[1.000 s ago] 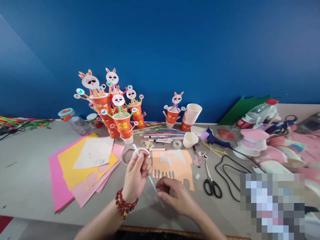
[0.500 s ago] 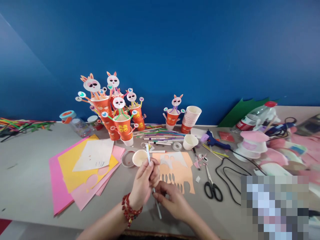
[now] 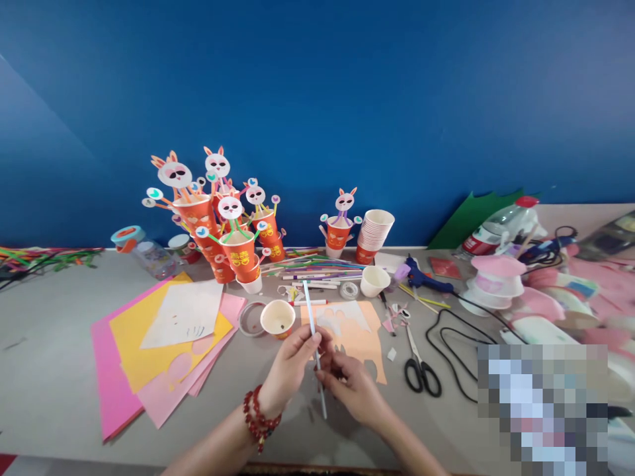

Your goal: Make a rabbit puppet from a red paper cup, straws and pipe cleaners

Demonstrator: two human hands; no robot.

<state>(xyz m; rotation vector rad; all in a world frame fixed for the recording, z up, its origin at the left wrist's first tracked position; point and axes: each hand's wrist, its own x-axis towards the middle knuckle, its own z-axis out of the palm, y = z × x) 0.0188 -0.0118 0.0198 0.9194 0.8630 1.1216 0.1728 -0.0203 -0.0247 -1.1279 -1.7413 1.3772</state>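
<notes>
Between thumb and fingers, my left hand [image 3: 296, 357] grips a thin pale-blue stick [image 3: 308, 304], perhaps a pipe cleaner; its exact kind is unclear. The stick stands nearly upright, its top leaning slightly left. Lower down, my right hand [image 3: 351, 387] pinches the same stick, with its bottom end poking out below. Just beyond the hands are a paper cup [image 3: 278, 320] with small dark bits inside and an orange paper sheet [image 3: 364, 337] with shapes cut out. Black-handled scissors [image 3: 421, 377] lie to the right.
Rabbit-decorated red cups [image 3: 238, 256] stand at back left, near stacked paper cups [image 3: 376, 231]. Coloured paper [image 3: 124, 344] lies left. A blue glue gun [image 3: 426, 277] and its black cable are at right, beside a plastic bottle [image 3: 496, 228] and pink paper pieces.
The stick has swung more upright and its upper part now sticks out farther above my left hand. My right hand has moved up and closer to my left. The view has shifted slightly.
</notes>
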